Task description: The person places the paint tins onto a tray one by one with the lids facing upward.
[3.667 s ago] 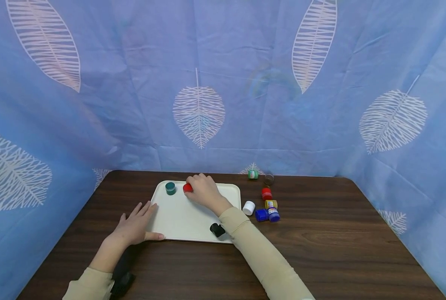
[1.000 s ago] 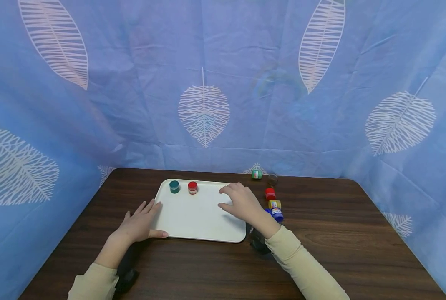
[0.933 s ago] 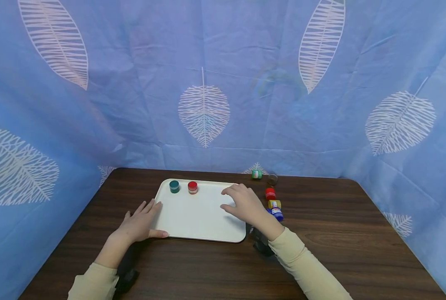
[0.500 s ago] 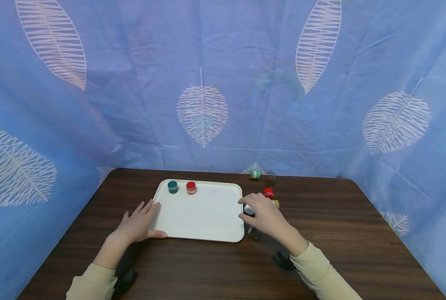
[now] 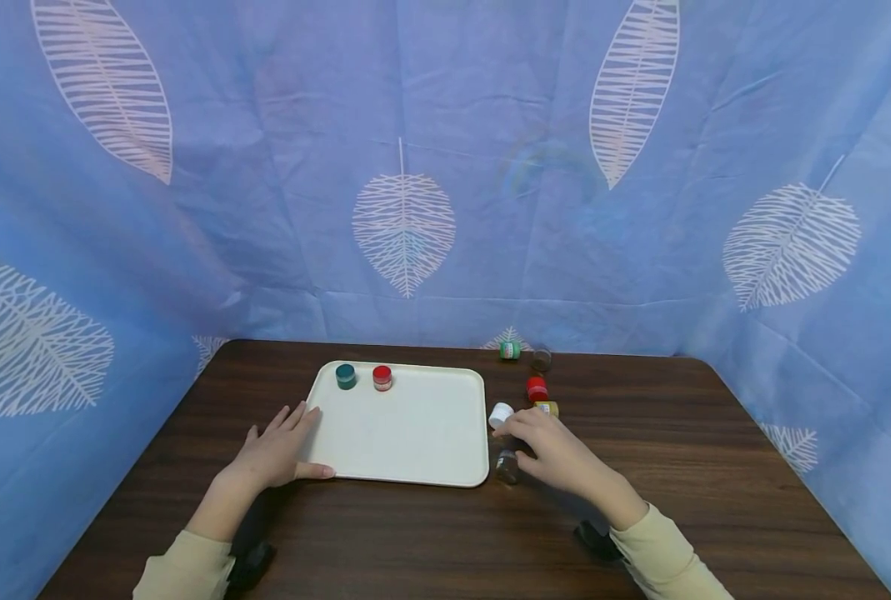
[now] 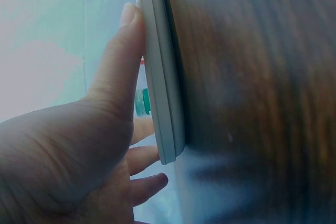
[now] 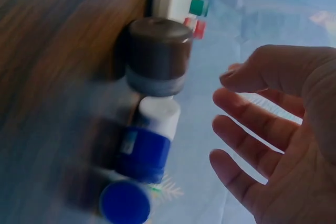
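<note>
My left hand (image 5: 268,454) rests with spread fingers on the left edge of the white tray (image 5: 407,433); in the left wrist view its thumb lies along the tray's rim (image 6: 157,77). Toward the tray's back left stand a dark green paint jar (image 5: 346,377) and a red paint jar (image 5: 382,378). Over the jars right of the tray hovers my right hand (image 5: 553,450), holding nothing, fingers loosely bent. Nearest it are a dark brown jar (image 5: 507,467) and a white jar (image 5: 501,414). The right wrist view shows blue jars (image 7: 144,153), hidden by the hand in the head view.
Farther back on the dark wooden table (image 5: 678,467) are a second red jar (image 5: 537,388), a yellow jar (image 5: 548,408), a green jar (image 5: 509,350) and another dark jar (image 5: 541,359). A blue leaf-patterned cloth (image 5: 265,208) hangs behind the table.
My right hand has released the red jar, now standing on the tray, and moved right and nearer, over the jars beside the tray. My left hand has stayed on the tray's edge.
</note>
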`<state>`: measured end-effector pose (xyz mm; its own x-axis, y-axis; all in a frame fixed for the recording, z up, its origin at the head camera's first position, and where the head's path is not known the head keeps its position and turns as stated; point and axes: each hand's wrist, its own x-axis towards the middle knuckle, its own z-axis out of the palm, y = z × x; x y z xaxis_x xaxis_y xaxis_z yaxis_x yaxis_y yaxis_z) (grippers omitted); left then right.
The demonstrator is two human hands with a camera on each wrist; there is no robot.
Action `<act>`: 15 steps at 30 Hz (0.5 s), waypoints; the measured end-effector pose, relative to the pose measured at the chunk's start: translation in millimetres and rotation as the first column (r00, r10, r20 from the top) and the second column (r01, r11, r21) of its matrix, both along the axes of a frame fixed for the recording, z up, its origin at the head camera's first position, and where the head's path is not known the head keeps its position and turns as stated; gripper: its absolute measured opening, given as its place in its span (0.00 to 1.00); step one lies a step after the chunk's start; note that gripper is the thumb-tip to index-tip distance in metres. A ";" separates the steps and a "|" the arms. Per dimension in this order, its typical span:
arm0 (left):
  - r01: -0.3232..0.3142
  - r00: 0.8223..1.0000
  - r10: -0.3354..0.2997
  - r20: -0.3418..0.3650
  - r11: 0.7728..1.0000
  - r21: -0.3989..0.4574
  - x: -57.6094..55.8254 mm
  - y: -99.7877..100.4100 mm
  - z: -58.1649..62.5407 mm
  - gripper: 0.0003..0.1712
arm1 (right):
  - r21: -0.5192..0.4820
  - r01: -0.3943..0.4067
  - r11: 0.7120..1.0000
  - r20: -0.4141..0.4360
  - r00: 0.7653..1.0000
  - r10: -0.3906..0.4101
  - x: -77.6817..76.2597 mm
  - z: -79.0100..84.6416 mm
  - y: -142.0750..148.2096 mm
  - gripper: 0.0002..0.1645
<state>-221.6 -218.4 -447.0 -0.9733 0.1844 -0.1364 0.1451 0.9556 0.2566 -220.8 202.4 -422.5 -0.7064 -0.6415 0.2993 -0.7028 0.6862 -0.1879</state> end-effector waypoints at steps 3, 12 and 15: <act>-0.002 1.000 0.002 0.006 1.000 0.002 0.1 -0.1 -0.2 0.66 | 0.011 -0.004 1.000 0.029 1.000 0.004 0.8 -2.9 4.6 0.20; 0.008 1.000 -0.008 -0.006 1.000 0.007 0.8 -1.3 -3.3 0.66 | 0.080 -0.044 0.996 0.013 0.999 0.043 -1.8 -10.4 9.0 0.23; 0.008 1.000 -0.008 -0.009 1.000 0.013 0.5 -1.4 -3.1 0.66 | 0.093 -0.038 0.995 0.017 0.999 0.036 -2.2 -12.0 9.6 0.24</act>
